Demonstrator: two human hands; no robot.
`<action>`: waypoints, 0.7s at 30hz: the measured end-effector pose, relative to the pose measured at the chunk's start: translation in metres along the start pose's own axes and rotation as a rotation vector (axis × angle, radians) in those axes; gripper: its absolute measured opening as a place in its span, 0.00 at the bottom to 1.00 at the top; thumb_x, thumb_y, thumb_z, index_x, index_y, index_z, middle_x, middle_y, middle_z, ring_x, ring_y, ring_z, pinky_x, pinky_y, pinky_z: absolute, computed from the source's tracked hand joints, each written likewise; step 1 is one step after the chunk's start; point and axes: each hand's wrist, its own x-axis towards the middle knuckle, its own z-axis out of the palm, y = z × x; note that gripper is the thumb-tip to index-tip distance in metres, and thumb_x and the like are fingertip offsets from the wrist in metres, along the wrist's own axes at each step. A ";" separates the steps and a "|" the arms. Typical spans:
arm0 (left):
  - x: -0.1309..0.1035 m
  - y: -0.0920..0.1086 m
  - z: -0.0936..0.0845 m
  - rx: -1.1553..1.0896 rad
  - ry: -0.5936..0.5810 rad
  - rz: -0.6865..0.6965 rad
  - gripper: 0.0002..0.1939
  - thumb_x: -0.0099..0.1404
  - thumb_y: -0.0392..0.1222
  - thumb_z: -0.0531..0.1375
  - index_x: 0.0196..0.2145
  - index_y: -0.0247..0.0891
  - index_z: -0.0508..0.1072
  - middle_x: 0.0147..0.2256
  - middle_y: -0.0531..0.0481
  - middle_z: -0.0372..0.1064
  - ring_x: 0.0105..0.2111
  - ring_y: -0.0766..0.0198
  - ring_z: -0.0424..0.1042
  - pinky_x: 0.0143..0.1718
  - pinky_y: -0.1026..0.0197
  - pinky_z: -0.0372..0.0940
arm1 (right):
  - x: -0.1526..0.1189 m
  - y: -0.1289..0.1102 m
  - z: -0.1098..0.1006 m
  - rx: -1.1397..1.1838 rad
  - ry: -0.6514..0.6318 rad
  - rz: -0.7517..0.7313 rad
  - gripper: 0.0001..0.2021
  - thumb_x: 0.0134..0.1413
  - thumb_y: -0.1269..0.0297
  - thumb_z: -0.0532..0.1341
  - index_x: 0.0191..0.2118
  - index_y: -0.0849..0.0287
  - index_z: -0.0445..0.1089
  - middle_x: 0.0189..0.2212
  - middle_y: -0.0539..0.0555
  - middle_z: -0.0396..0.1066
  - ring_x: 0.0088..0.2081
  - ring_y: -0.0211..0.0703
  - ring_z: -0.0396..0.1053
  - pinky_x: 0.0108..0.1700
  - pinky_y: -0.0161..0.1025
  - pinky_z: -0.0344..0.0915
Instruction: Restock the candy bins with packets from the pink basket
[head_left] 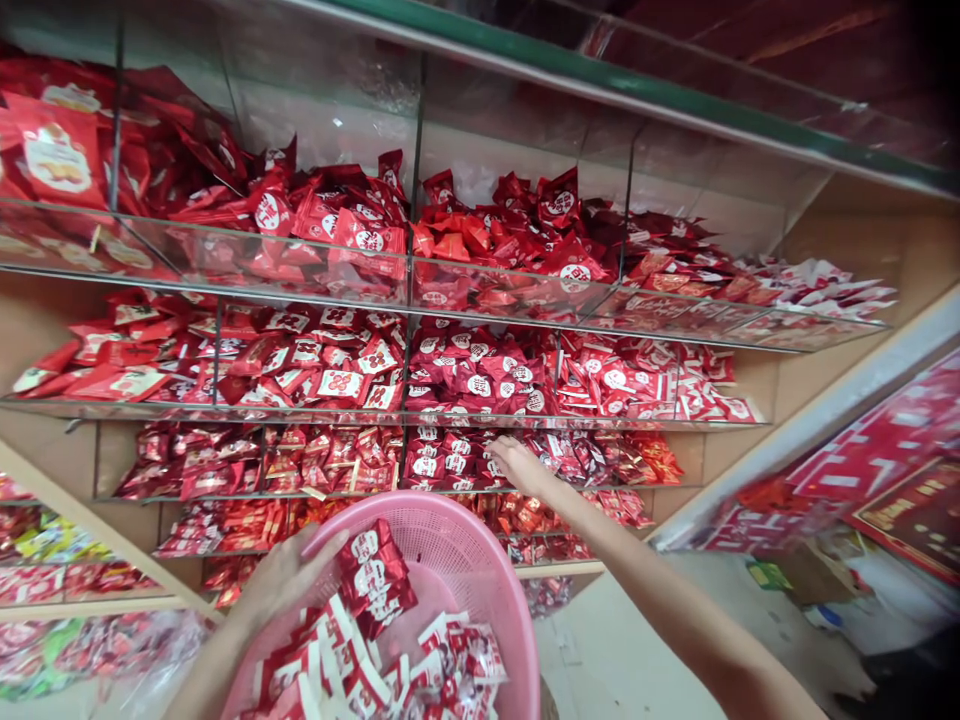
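A pink plastic basket is tilted below the shelves, and my left hand is closed on its left rim. Inside lie white-and-red candy packets and, on top near my left thumb, a strip of dark red packets with white labels. My right hand reaches forward into a compartment of similar dark red candy packets. Its fingers are curled down on a packet there, with the fingertips partly hidden.
Glass-fronted shelves rise in tiers, split by clear dividers and filled with red candy packets. A green-edged glass pane runs overhead. More sweets are at lower left. Boxes stand on the floor at right.
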 end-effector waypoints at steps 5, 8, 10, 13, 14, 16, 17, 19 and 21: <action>0.006 -0.002 0.005 0.017 0.000 0.012 0.39 0.56 0.69 0.49 0.52 0.36 0.70 0.48 0.39 0.73 0.52 0.44 0.68 0.52 0.47 0.61 | 0.001 -0.010 0.009 0.030 -0.013 -0.112 0.12 0.58 0.75 0.54 0.45 0.59 0.69 0.42 0.55 0.69 0.45 0.42 0.64 0.49 0.39 0.58; 0.006 0.000 0.006 0.034 0.009 -0.002 0.43 0.55 0.71 0.48 0.54 0.32 0.67 0.53 0.36 0.68 0.54 0.44 0.65 0.55 0.46 0.58 | 0.011 -0.019 0.022 0.037 0.009 -0.132 0.11 0.57 0.71 0.58 0.46 0.59 0.68 0.43 0.56 0.68 0.46 0.43 0.63 0.50 0.40 0.57; 0.005 0.002 0.005 0.040 -0.002 -0.012 0.46 0.55 0.71 0.47 0.56 0.28 0.65 0.55 0.34 0.64 0.56 0.45 0.63 0.57 0.47 0.56 | 0.017 -0.025 0.030 -0.006 0.027 -0.095 0.13 0.56 0.67 0.60 0.47 0.59 0.67 0.43 0.57 0.68 0.46 0.46 0.63 0.49 0.41 0.57; 0.002 0.002 0.004 0.033 -0.009 -0.031 0.48 0.55 0.72 0.46 0.56 0.27 0.64 0.56 0.33 0.63 0.57 0.45 0.62 0.58 0.48 0.55 | 0.023 -0.033 0.037 -0.115 0.047 -0.025 0.14 0.53 0.63 0.62 0.46 0.59 0.67 0.43 0.58 0.66 0.45 0.49 0.62 0.45 0.43 0.57; 0.002 0.001 0.004 0.021 0.001 -0.032 0.47 0.54 0.72 0.47 0.56 0.28 0.65 0.55 0.34 0.65 0.56 0.44 0.63 0.57 0.48 0.55 | 0.024 -0.035 0.038 -0.142 0.047 -0.017 0.14 0.53 0.63 0.62 0.45 0.59 0.67 0.43 0.58 0.66 0.45 0.50 0.62 0.44 0.42 0.57; 0.000 0.000 0.003 -0.012 0.024 -0.021 0.45 0.53 0.72 0.49 0.53 0.32 0.68 0.52 0.38 0.69 0.54 0.44 0.65 0.56 0.48 0.57 | 0.025 -0.037 0.039 -0.166 0.040 -0.015 0.12 0.53 0.63 0.62 0.43 0.58 0.67 0.42 0.58 0.66 0.44 0.49 0.62 0.43 0.42 0.56; -0.001 0.000 0.002 -0.030 0.032 -0.008 0.43 0.53 0.72 0.49 0.52 0.34 0.69 0.50 0.40 0.71 0.53 0.44 0.67 0.55 0.48 0.59 | 0.026 -0.038 0.040 -0.163 0.040 -0.011 0.11 0.53 0.63 0.62 0.42 0.58 0.68 0.42 0.58 0.66 0.44 0.49 0.62 0.42 0.41 0.56; -0.003 0.000 0.001 -0.051 0.024 0.014 0.40 0.53 0.71 0.49 0.50 0.37 0.71 0.48 0.42 0.73 0.51 0.45 0.69 0.53 0.50 0.60 | 0.027 -0.037 0.042 -0.129 0.048 -0.007 0.09 0.53 0.63 0.62 0.40 0.58 0.67 0.42 0.57 0.66 0.43 0.48 0.62 0.42 0.41 0.56; -0.005 0.002 0.000 -0.043 0.004 0.013 0.40 0.54 0.71 0.48 0.50 0.37 0.71 0.47 0.42 0.74 0.50 0.46 0.70 0.53 0.50 0.61 | 0.027 -0.033 0.045 -0.047 0.065 -0.010 0.08 0.53 0.64 0.63 0.39 0.57 0.67 0.41 0.55 0.67 0.43 0.47 0.62 0.43 0.40 0.55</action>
